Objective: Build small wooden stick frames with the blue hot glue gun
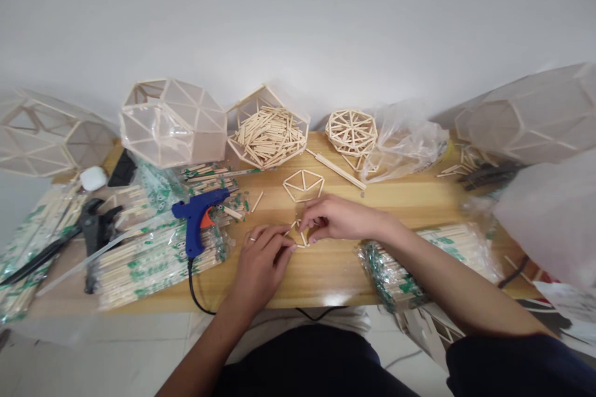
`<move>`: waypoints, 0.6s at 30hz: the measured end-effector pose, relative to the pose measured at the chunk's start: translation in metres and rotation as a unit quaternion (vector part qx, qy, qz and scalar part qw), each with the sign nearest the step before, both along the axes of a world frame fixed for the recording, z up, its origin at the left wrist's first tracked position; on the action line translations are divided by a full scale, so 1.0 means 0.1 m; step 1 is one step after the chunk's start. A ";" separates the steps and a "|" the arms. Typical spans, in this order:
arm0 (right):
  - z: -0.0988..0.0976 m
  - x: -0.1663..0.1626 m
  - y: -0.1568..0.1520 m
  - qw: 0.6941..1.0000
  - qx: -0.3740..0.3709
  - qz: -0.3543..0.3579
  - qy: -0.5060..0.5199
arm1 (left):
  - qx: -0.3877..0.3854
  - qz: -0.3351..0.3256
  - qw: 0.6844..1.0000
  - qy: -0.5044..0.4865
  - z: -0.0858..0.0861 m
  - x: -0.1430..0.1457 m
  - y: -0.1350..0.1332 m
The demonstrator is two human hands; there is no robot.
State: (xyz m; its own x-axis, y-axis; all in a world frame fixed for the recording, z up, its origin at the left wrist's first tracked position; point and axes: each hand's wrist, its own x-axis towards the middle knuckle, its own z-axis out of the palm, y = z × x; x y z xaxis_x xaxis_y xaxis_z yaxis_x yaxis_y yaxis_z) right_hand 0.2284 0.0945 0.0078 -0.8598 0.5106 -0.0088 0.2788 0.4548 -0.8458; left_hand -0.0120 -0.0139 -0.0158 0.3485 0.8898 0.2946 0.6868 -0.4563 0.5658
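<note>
Short pale wooden sticks form a small frame [302, 239] on the wooden table, between my two hands. My left hand [264, 260], with a ring on one finger, has its fingertips pinched at the frame's left side. My right hand [328, 218] reaches over from the right, thumb and fingers bent closed at the sticks on the upper right side. The fingers partly cover the frame. Just behind my hands lies a flat stick frame [303, 185] of joined triangles. A blue glue gun [198, 214] with an orange trigger lies left of my left hand.
An open polyhedron full of cut sticks [270, 136] stands at the back, near a round stick lattice [351, 133]. Panelled polyhedra [174, 124] line the wall. Wrapped chopsticks [153, 260] cover the left; another bundle [459, 248] lies under my right forearm. A black cutter [93, 223] is far left.
</note>
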 end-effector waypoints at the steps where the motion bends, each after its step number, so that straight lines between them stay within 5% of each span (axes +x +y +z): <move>1: 0.00 0.00 0.00 1.000 0.000 0.000 0.000 | -0.001 0.000 1.000 0.000 0.00 0.00 0.00; 18: 0.00 0.00 0.00 1.000 -0.005 0.002 0.000 | -0.003 0.011 1.000 0.004 0.02 0.01 0.00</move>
